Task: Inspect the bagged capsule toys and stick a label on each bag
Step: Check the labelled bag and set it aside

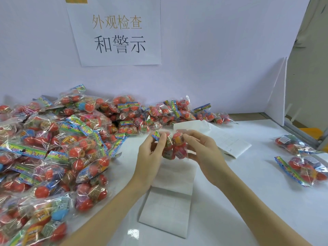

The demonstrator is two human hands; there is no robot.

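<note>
Then held clear crinkly bag of red capsule toys (173,145) above white worktop (248,192), near twelve o'clock, left hand (150,153) and right hand (204,150) fingers pinching either side, likely for inspection.

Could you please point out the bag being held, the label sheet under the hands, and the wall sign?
held bag (171,145): head view, capsules between both hands.
label sheet (168,206): head view, its bare middle.
wall sign (119,34): head view, printed characters.

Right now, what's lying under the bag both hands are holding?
A white label sheet lies flat on the white table beneath the clear bag of red capsule toys. The hands hide its top edge.
</note>
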